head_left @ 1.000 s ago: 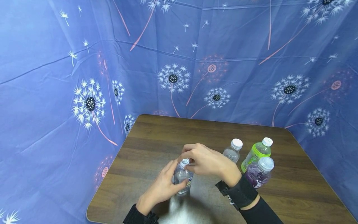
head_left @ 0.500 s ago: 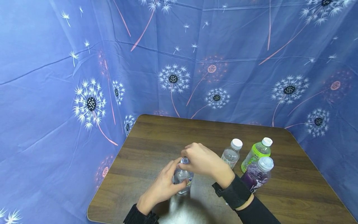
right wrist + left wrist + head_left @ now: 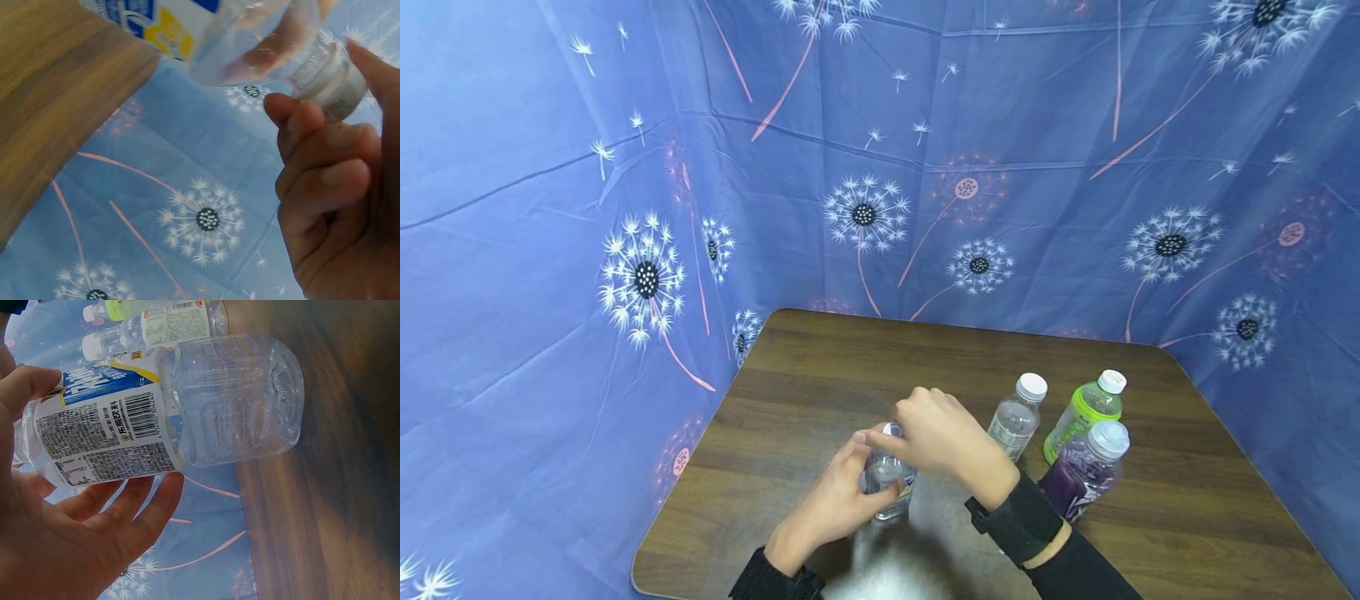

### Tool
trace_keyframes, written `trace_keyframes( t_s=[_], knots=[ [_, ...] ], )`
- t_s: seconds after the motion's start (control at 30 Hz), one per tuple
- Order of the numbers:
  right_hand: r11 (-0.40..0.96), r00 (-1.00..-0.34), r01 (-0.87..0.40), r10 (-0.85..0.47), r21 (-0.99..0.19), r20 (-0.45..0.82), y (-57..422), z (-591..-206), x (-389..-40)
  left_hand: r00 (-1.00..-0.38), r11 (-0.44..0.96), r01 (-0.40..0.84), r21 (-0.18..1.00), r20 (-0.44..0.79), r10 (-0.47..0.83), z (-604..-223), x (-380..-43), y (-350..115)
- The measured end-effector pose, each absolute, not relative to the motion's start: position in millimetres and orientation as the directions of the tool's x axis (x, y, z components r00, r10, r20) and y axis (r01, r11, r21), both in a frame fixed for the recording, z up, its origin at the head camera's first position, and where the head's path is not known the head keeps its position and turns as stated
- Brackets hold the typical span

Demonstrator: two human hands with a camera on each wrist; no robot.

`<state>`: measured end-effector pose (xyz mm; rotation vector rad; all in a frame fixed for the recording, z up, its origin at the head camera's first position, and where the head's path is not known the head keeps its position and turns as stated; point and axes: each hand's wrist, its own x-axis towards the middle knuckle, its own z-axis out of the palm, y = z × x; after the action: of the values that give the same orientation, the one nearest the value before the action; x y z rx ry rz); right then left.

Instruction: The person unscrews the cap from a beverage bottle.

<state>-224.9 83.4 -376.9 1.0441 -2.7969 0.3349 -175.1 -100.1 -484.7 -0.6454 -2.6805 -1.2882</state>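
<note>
A clear plastic bottle (image 3: 231,400) with a white, blue and yellow label stands upright on the table, seemingly without coloured drink inside. My left hand (image 3: 831,500) grips it around the label, thumb on one side and fingers on the other, as the left wrist view shows. Over the bottle's neck is my right hand (image 3: 936,433), thumb and curled fingers about the white cap (image 3: 344,94). From the head view, that hand hides most of the cap. The right wrist view has the cap between thumb and fingers, still on the neck.
To the right stand a clear bottle with a white cap (image 3: 1018,417), a green-labelled bottle (image 3: 1082,412) and a bottle of purple drink (image 3: 1086,467). The wooden table (image 3: 820,358) meets a blue dandelion-print cloth (image 3: 1045,192) at the back and left.
My right hand has turned about the cap, its wrist swinging left and down, uncovering more of the clear and purple bottles. The left hand and its bottle have stayed in place.
</note>
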Motion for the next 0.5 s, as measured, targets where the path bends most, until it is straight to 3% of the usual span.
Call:
trace_keyframes(
  t_s=[0.2, 0.5],
  knots=[
    [0.681, -0.718, -0.695, -0.666, -0.229, 0.201, 97.2, -375.5, -227.5, -0.892, 0.51, 0.437, 0.741, 0.284, 0.351, -486.8, -176.2, -101.7],
    [0.474, -0.531, -0.844, -0.806, -0.253, 0.261, 113.3, -364.3, -226.4, -0.898, 0.499, 0.42, 0.758, 0.268, 0.35, -487.5, -176.6, -100.8]
  ],
)
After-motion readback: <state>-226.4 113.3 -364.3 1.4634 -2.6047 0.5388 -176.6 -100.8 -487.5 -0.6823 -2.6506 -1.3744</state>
